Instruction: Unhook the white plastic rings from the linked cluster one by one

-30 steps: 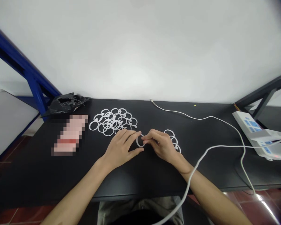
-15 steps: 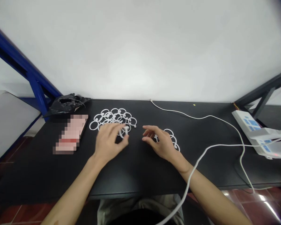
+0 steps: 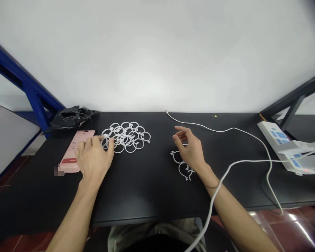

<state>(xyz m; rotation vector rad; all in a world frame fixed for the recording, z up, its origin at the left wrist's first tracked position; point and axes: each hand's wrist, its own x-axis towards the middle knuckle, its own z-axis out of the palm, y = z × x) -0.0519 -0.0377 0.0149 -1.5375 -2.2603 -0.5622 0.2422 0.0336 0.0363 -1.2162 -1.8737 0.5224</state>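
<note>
My left hand (image 3: 94, 157) is over the left end of a pile of white plastic rings (image 3: 130, 148), its thumb and fingers apart. One ring shows between thumb and forefinger; I cannot tell whether they touch it. Each ring is a thin open loop with small knobs at its ends, like a shower curtain ring. My right hand (image 3: 191, 147) hovers over a smaller group of the same rings (image 3: 183, 170), fingers curved, thumb and forefinger apart, nothing seen between them. The hand hides part of that group.
A pink-screened phone (image 3: 72, 154) lies partly behind my left hand, with a black plastic bag (image 3: 68, 117) beyond it. At the right is a white power strip (image 3: 275, 138) with plugs. A white cable (image 3: 235, 164) crosses above my right forearm. The black table (image 3: 147, 185) meets a white wall.
My left hand has moved left, from the pile's near right side to its left end by the phone. My right hand has shifted right, uncovering more rings of the small group.
</note>
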